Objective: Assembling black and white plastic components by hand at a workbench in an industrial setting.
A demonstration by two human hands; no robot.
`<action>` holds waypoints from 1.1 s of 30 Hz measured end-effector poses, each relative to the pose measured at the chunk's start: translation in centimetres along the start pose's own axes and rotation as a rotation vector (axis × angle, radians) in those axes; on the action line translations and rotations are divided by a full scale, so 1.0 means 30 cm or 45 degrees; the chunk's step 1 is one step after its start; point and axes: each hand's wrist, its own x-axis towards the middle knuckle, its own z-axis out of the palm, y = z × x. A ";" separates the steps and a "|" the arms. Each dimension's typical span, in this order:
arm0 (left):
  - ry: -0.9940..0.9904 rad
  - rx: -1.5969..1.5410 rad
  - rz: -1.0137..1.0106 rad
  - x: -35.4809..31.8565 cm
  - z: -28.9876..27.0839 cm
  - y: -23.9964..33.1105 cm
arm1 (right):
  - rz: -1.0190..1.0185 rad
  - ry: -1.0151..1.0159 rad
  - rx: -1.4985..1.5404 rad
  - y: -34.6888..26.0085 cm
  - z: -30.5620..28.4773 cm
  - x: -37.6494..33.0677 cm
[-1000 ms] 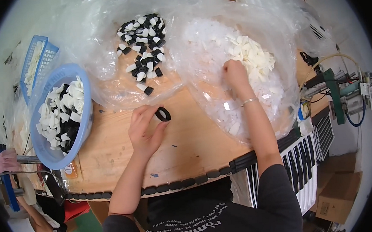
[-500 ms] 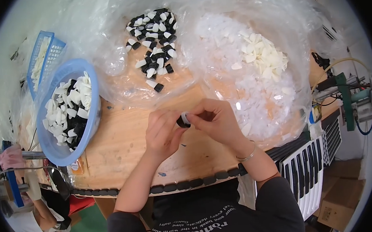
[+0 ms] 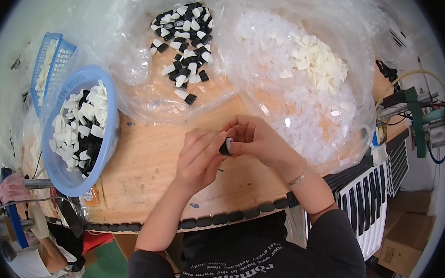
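Observation:
Both my hands meet over the wooden table (image 3: 147,170) near its middle. Between them is a small black cap-like piece (image 3: 226,147) with a pale rim or insert. My left hand (image 3: 199,158) grips it from the left, fingers bent around it. From the other side, my right hand (image 3: 251,139) pinches it between thumb and fingers. The fingers hide part of the piece. Beyond my hands lies a pile of black pieces with white tongue-shaped parts (image 3: 186,25) on clear plastic. One such piece (image 3: 186,96) sits apart at the pile's near end.
At left stands a blue basin (image 3: 113,126) of white and black parts, with a blue basket (image 3: 67,56) behind. Right, clear plastic (image 3: 239,81) bears translucent bits and cream flakes (image 3: 320,62). Black pads line the near edge (image 3: 218,220). Another person's arm (image 3: 52,254) shows lower left.
The piece has turned in my fingers, showing more of its black side and less of the pale part. My hands stay close together, shifted slightly right. The view has moved a little.

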 end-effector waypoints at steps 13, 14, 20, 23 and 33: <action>-0.018 -0.034 -0.122 0.002 -0.003 -0.013 | -0.144 -0.049 0.047 0.023 -0.005 0.011; -0.028 -0.001 -0.168 0.002 -0.006 -0.011 | -0.187 -0.071 0.077 0.027 -0.002 0.007; 0.055 -0.401 -0.854 -0.024 -0.009 -0.016 | -0.305 0.103 -0.132 0.035 -0.016 0.026; 0.040 -0.606 -1.074 -0.038 -0.018 -0.026 | -0.320 0.103 -0.161 0.035 -0.009 0.026; 0.202 -0.593 -1.126 -0.039 -0.024 -0.024 | -0.440 0.265 -0.085 0.055 0.023 0.036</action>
